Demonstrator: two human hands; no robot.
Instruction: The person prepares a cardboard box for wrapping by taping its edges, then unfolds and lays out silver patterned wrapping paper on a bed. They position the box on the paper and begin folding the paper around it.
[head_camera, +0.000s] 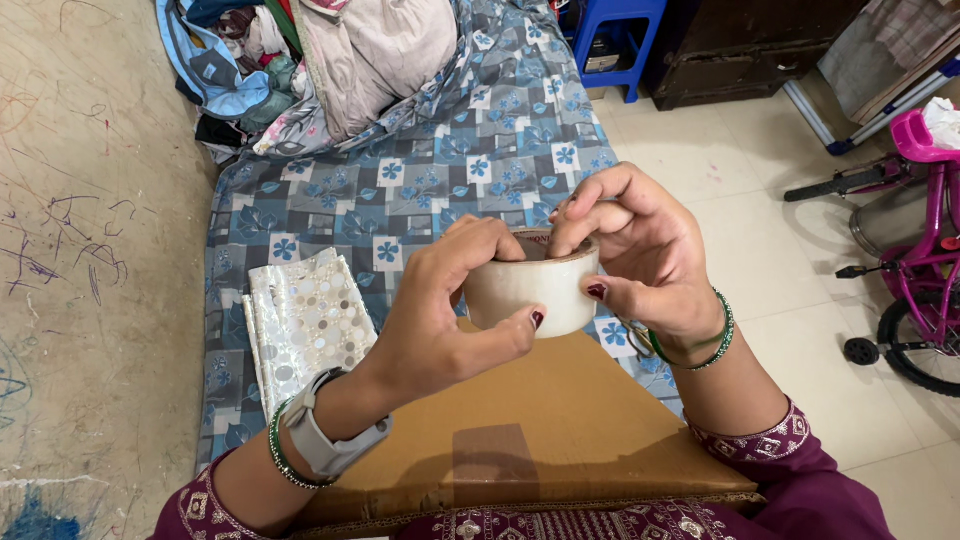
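Together, the left hand (440, 320) and the right hand (640, 255) grasp a roll of clear packing tape (530, 290), held just above the far edge of a brown cardboard box (540, 430). Left fingers and thumb clamp its 9 o'clock side, while right fingers curl over its rim at 1 o'clock. At 9 o'clock from the roll, a folded white dotted cloth (305, 320) lies on the blue flowered bedsheet (450, 170).

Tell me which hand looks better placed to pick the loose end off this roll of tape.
Probably the right hand: its fingertips curl over the rim of the tape roll, as if feeling for the end. The left hand wraps the side, steadying it.
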